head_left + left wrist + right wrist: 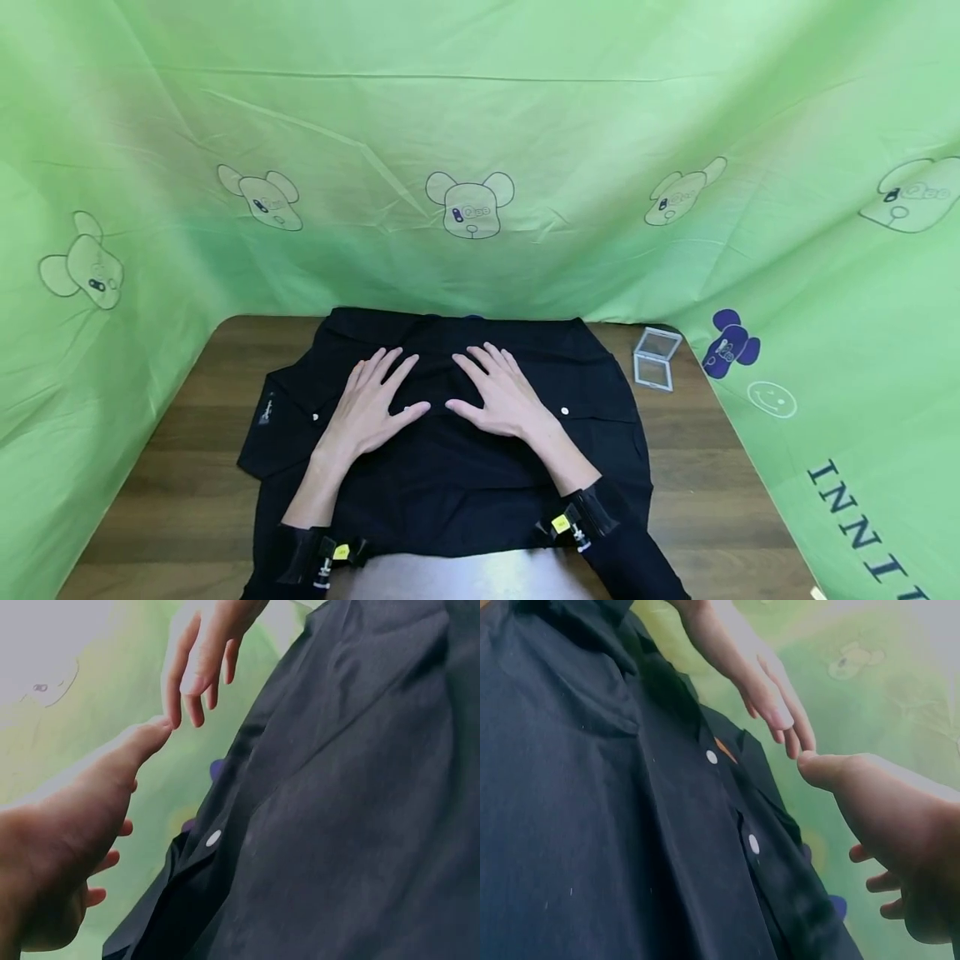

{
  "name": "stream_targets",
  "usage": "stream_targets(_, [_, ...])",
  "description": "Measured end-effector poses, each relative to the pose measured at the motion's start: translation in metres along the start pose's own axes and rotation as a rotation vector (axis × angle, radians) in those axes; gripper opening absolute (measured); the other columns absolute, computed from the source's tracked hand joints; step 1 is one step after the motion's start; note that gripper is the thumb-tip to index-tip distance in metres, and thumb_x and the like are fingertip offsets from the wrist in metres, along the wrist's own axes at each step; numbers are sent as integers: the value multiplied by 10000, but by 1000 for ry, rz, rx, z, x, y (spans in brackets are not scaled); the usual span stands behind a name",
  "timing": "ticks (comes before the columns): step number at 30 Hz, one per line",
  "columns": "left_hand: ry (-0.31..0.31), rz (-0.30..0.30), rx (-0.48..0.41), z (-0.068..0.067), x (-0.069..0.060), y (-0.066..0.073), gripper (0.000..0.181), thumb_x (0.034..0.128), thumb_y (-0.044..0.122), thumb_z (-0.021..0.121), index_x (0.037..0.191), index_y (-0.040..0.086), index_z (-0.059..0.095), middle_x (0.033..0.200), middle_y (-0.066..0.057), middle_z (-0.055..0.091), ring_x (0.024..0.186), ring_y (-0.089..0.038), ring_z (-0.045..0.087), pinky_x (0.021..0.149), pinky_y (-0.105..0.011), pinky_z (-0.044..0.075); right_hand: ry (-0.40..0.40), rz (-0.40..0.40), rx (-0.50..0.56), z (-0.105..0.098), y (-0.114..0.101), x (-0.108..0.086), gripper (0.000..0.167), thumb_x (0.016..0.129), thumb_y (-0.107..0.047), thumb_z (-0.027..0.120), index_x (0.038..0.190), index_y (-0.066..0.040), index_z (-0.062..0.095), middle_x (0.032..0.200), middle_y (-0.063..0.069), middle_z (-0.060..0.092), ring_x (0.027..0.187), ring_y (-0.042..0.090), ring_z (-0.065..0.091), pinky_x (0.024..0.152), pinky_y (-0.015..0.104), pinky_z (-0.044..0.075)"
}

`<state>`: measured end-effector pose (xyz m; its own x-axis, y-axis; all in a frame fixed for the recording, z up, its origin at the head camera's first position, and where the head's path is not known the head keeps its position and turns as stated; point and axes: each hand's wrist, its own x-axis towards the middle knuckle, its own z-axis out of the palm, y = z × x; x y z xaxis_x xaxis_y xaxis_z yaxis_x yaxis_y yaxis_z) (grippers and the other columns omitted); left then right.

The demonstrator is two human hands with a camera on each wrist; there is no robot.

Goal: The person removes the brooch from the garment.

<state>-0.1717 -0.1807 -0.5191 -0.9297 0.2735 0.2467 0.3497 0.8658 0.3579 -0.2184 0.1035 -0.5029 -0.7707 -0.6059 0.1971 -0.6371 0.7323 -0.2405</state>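
Note:
A black collarless-looking stretch of shirt (pixel 465 475) with white buttons lies spread on the wooden table, a small light print on its left sleeve. Over its left half is my left hand (pixel 366 410), fingers straight and spread, thumb pointing inward. My right hand (pixel 506 396) mirrors it over the right half, with a gap between the two thumbs. Both wrist views show the hands apart from the cloth, holding nothing. A white button (pixel 214 838) appears in the left wrist view, and a pair of buttons, one of them this lower button (pixel 754 844), in the right wrist view.
At the table's back right lies an opened clear hinged case (pixel 655 358). Wooden tabletop (pixel 720 500) shows on both sides of the shirt. A green printed cloth (pixel 472 275) hangs behind and along both sides.

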Motion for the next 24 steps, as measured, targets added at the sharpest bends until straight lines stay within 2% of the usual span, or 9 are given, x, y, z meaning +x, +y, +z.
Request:
stream_targets(6, [4, -45, -27, -9, -5, -14, 878, 1036, 634, 731, 1759, 242, 424, 1829, -165, 392, 1735, -449, 286, 1383, -740, 224, -18, -39, -14, 5, -12, 14, 813, 1079, -669, 631, 1719, -189, 485, 1743, 188, 513, 1667, 489, 424, 1346, 720, 358])
stream_targets(16, [52, -115, -43, -24, -9, -41, 878, 1034, 605, 752, 1747, 201, 437, 1821, -194, 388, 1724, -485, 286, 1364, -771, 230, -28, -83, -5, 17, -28, 40, 812, 1077, -664, 645, 1721, -197, 480, 1741, 167, 516, 1660, 479, 436, 1352, 686, 371])
stream_targets(24, [57, -145, -59, -28, -15, -60, 879, 1040, 581, 754, 1749, 174, 430, 1816, -212, 389, 1717, -511, 285, 1354, -790, 229, -40, -125, -8, 21, -39, 59, 788, 1086, -617, 664, 1705, -156, 501, 1713, 182, 544, 1632, 481, 471, 1343, 668, 393])
